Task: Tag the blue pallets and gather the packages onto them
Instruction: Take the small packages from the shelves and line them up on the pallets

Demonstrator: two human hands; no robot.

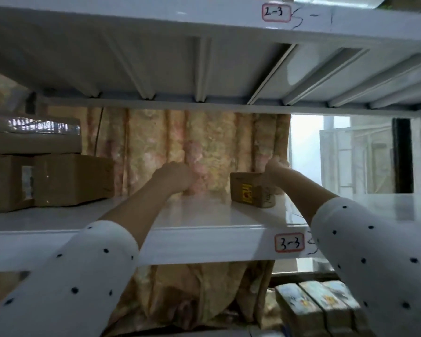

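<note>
A small brown cardboard package (247, 190) with a yellow sticker sits deep on the white shelf (204, 215) labelled 3-3. My right hand (274, 169) reaches over its far right top corner and rests on it. My left hand (174, 177) is stretched out to the left of the package, fingers curled toward the curtain, with a gap between it and the box. It holds nothing that I can see. No blue pallet is in view.
Larger cardboard boxes (58, 178) are stacked at the shelf's left end. A patterned curtain (204, 147) hangs behind the rack. The upper shelf (204, 27) labelled 2-3 is close overhead. Printed cartons (319, 307) lie on the level below at right.
</note>
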